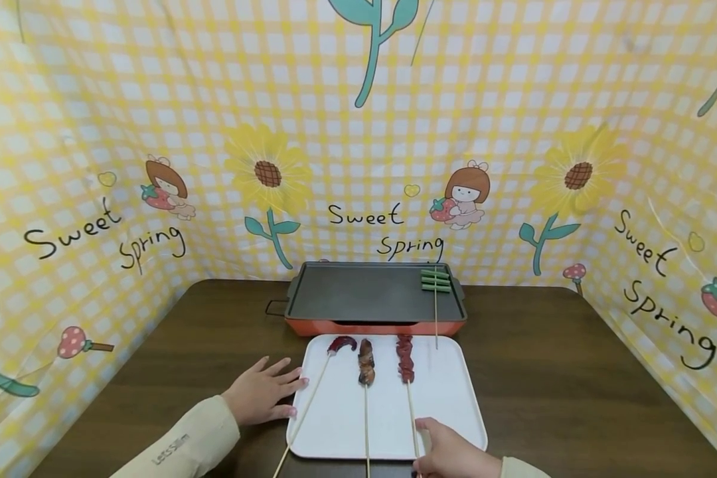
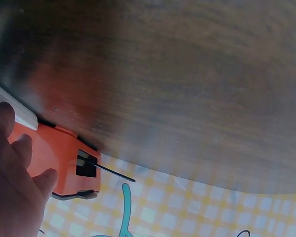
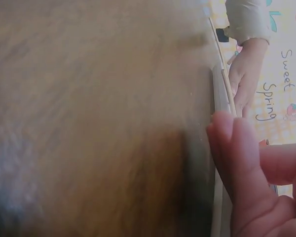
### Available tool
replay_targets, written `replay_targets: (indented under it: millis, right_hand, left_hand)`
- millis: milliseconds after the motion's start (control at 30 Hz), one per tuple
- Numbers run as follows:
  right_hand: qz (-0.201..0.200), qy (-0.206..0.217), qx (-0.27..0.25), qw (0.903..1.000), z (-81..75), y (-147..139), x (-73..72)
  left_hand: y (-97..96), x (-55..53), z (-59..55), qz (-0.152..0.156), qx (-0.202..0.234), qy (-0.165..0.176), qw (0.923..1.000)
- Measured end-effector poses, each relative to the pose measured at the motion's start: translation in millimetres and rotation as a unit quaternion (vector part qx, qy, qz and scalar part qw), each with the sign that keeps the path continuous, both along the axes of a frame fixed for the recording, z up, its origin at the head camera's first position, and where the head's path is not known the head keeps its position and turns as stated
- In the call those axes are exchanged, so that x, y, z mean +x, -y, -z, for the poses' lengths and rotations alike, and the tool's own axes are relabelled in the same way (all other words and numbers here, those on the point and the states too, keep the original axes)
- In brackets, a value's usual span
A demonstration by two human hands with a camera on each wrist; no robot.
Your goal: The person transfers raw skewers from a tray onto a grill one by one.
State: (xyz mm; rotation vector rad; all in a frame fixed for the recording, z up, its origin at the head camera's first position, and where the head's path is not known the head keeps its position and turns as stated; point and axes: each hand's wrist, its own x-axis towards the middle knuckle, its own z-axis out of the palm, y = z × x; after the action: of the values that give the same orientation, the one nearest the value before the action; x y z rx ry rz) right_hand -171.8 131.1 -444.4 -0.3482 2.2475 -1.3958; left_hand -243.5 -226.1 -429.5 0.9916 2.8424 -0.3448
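My right hand (image 1: 451, 451) is at the near right of a white tray (image 1: 448, 392), its thumb and fingers at the stick of a dark red meat skewer (image 1: 405, 358); its fingertips (image 3: 244, 131) pinch in the right wrist view. My left hand (image 1: 263, 392), fingers spread, rests at the tray's left edge. Left of the red skewer lie a browned meat skewer (image 1: 366, 363) and a skewer with a curled, dark purple-red piece (image 1: 342, 344), both sticks pointing toward me. A green vegetable skewer (image 1: 435, 282) lies on the grill plate's right end, its stick reaching over the tray.
The red electric grill (image 1: 370, 327) with a flat dark plate (image 1: 358, 292) stands behind the tray, a thin wire handle (image 1: 275, 307) at its left. All sits on a dark wooden table (image 1: 550, 378), backed by a yellow checked cloth (image 1: 358, 146).
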Motion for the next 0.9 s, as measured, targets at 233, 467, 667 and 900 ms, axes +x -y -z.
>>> replay_targets:
  millis: [233,467,667,900]
  right_hand:
    - [0.015,0.054,-0.047,0.9973,-2.4,3.3,2.7]
    - [0.023,0.076,-0.081,0.9935,-4.0,6.2,5.4]
    - [0.020,0.069,-0.093,0.9930,-5.5,8.7,7.9]
    - [0.006,0.061,-0.119,0.9910,-6.9,9.2,11.7]
  left_hand:
    - [1.2,-0.7,0.4,-0.002,0.001,-0.001,1.0000]
    - [0.5,-1.2,-0.8,-0.001,0.007,0.001,1.0000]
    - [-0.7,-1.5,-1.4,-0.003,0.006,0.003,1.0000]
    - [-0.9,-0.5,-0.9,0.000,0.006,0.005,1.0000]
